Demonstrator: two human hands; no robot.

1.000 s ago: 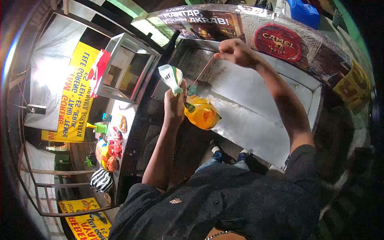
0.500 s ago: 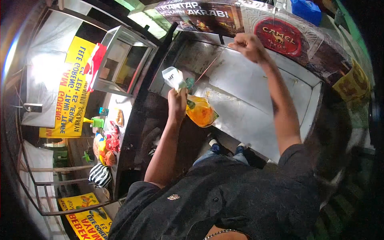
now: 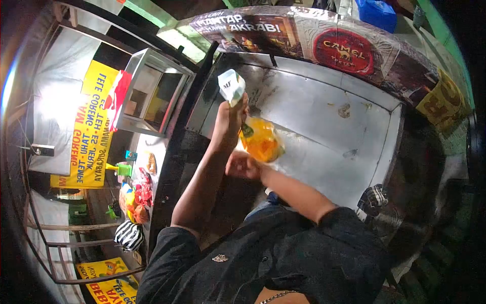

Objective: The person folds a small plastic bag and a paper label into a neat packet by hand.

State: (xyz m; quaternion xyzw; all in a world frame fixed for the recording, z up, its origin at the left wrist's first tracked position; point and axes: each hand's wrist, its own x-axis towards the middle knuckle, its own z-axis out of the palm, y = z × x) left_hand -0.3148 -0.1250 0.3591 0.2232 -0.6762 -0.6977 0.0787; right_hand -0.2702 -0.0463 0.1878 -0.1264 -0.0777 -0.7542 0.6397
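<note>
Yellow-filled plastic bag (image 3: 264, 144), one. Location: below the left hand (image 3: 231, 120), seen against the near left part of the metal worktop (image 3: 324, 114). Contact with that surface: can't tell.

"How is it held?"

"By the neck, left hand closed in a fist around it. Printed white top (image 3: 231, 87) stands above the fist; filled body sits below. Likely reason: a bunched neck keeps the mouth gathered and lets the weight settle low."

"Right hand (image 3: 245, 166)?"

"Just under the body of the bag, close to the left forearm. Blurred; whether its fingers are curled, spread or gripping anything, I can't tell. Placed there, it seems within easy reach of bag and neck alike."

"Other stock?"

"Side worktop (image 3: 147, 143), at left: striped black-and-white bag (image 3: 129, 235), red bag (image 3: 145, 194), glass-sided display case (image 3: 154, 96). Bags grouped along one edge, perhaps to spare the rest of the surface."

"Changes against the half-second-earlier entry?"

"Right hand: then raised over the far side, a thin reddish strand stretched from it to the neck; now low. Strand: no longer visible. Left hand: same grip."
</note>
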